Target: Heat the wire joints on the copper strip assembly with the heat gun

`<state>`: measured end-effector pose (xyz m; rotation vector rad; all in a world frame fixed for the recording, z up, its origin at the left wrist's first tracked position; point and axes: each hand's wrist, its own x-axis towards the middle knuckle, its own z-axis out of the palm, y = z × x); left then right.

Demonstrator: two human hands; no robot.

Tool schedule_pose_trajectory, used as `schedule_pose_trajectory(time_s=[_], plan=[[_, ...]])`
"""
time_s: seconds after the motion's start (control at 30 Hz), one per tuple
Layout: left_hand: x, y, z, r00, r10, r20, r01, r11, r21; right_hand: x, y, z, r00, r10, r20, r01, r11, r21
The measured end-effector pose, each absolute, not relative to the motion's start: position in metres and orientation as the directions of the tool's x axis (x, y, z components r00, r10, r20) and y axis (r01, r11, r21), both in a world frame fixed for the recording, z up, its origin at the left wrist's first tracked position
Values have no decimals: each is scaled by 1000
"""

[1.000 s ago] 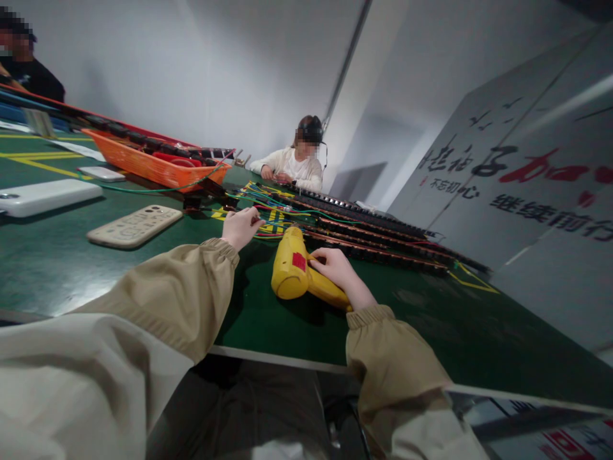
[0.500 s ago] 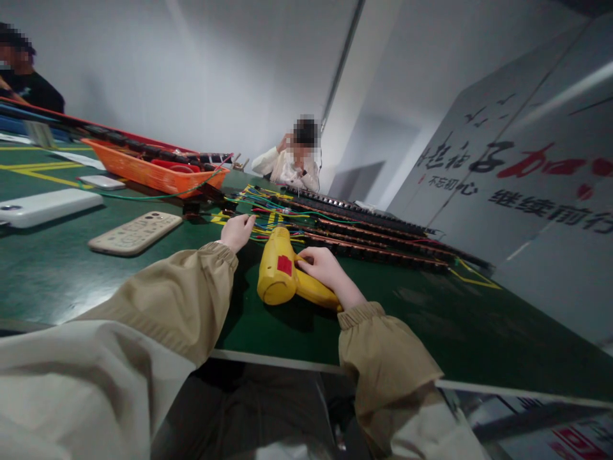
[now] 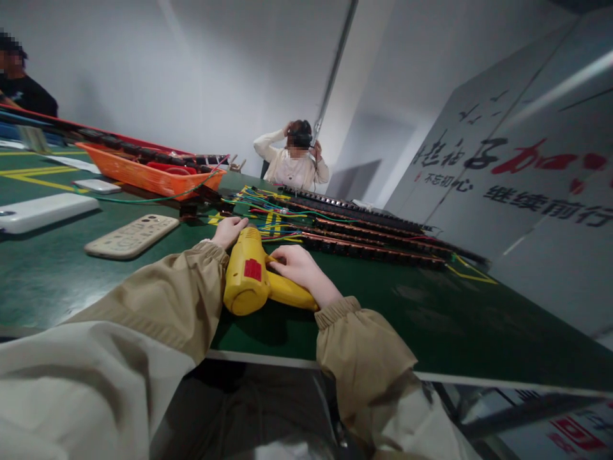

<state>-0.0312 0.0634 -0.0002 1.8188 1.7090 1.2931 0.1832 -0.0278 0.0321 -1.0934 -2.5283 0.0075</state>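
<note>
My right hand [image 3: 297,268] is wrapped round the handle of a yellow heat gun [image 3: 246,275] with a red label on its side. The gun's nozzle points away from me, towards the coloured wires [image 3: 268,207] on the green table. Just left of the nozzle is my left hand [image 3: 228,231], its fingers drawn together near the wire ends; whatever they pinch is too small to make out. Long dark strips with copper-coloured edges [image 3: 373,251] run from the wires to the right.
An orange tray [image 3: 158,181] holding dark strips stands at the back left. Nearer lie a patterned phone [image 3: 131,237], a white device [image 3: 48,213] and a small white case [image 3: 98,186]. One person [image 3: 292,160] sits across the table, another [image 3: 26,89] at far left.
My right hand has moved left with the heat gun, bringing it close beside my left hand. The person opposite has raised both hands to the head. The view has shifted slightly.
</note>
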Motion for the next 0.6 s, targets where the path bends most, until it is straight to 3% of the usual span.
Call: schedule_pose_trajectory(time_s=[0.4, 0.6], plan=[[-32, 65, -1, -137, 918, 372, 618, -214, 757, 182, -27, 33, -636, 700, 325, 698, 701, -147], [-31, 65, -3, -140, 902, 407, 627, -238, 742, 185, -25, 30, -607, 726, 323, 698, 681, -219]])
